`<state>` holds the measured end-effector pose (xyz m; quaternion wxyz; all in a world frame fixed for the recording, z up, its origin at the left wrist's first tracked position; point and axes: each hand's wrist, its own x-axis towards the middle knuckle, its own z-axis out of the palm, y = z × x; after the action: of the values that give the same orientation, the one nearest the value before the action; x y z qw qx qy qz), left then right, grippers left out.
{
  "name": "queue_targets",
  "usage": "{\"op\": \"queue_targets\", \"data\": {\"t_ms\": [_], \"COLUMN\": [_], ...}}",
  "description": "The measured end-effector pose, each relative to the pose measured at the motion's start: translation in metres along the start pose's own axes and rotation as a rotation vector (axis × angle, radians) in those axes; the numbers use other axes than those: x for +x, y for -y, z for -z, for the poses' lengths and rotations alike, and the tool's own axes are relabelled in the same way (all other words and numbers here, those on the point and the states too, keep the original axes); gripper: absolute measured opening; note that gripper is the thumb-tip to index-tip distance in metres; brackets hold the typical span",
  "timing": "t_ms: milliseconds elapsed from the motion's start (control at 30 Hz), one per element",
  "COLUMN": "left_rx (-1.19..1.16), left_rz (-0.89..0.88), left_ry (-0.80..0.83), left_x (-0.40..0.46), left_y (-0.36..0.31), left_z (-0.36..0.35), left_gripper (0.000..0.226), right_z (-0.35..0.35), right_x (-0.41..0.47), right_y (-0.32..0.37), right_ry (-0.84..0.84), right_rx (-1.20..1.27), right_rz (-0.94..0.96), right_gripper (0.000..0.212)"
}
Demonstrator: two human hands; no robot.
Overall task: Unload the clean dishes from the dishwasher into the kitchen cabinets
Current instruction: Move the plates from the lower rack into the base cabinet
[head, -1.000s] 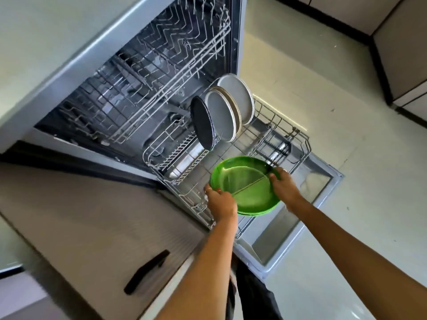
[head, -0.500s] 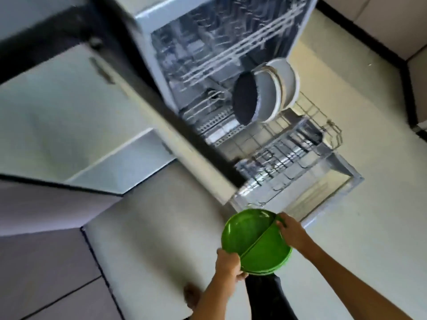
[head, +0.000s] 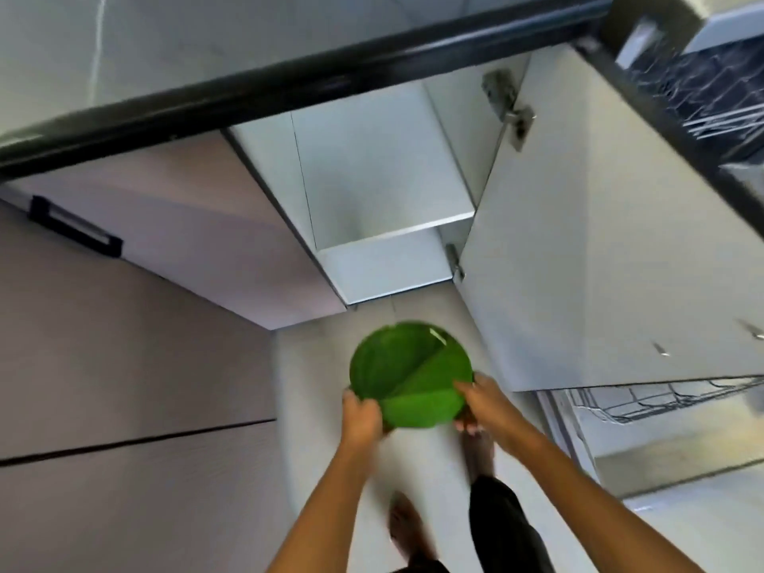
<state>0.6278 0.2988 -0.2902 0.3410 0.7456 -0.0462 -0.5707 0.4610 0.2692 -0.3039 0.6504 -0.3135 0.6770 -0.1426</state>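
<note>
Head view: a green plate (head: pixel 409 376) with a raised divider is held over the floor (head: pixel 314 407) in front of an open cabinet (head: pixel 384 192) — left hand (head: pixel 361 415) clamps its near-left rim, right hand (head: pixel 488 401) its near-right rim. The cabinet door (head: pixel 599 250) stands swung out to the right, with one bare shelf (head: pixel 397 235) showing inside. The dishwasher rack (head: pixel 661 397) shows at far right, well apart from the plate — image blurred.

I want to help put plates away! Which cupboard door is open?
The white cabinet door right of the green plate is swung open, showing shelves. The door with the black handle on the left is shut.
</note>
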Motion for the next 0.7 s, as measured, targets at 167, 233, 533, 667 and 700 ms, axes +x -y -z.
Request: {"op": "queue_targets", "data": {"t_ms": [167, 233, 533, 667, 700], "left_rx": [-0.094, -0.095, 0.248, 0.478, 0.518], "left_rz": [-0.152, -0.193, -0.403, -0.583, -0.623], "left_ry": [0.061, 0.065, 0.007, -0.062, -0.075], "left_x": [0.024, 0.035, 0.104, 0.129, 0.139], "left_y": [-0.088, -0.12, -0.22, -0.241, -0.245], "left_z": [-0.028, -0.041, -0.067, -0.067, -0.067], "left_gripper": [0.043, 0.042, 0.053, 0.055, 0.055], "right_z": [0.002, 0.009, 0.002, -0.021, -0.027], "right_x": [0.043, 0.059, 0.135, 0.185, 0.199], "right_y": [0.08, 0.111, 0.226, 0.269, 0.278], "right_ry": [-0.067, -0.064, -0.065, -0.058, -0.064], "right_rx": [0.09, 0.136, 0.231, 0.447, 0.49], "right_rz": [0.152, 0.187, 0.224, 0.178, 0.191], "right_gripper": [0.012, 0.014, 0.019, 0.025, 0.024]}}
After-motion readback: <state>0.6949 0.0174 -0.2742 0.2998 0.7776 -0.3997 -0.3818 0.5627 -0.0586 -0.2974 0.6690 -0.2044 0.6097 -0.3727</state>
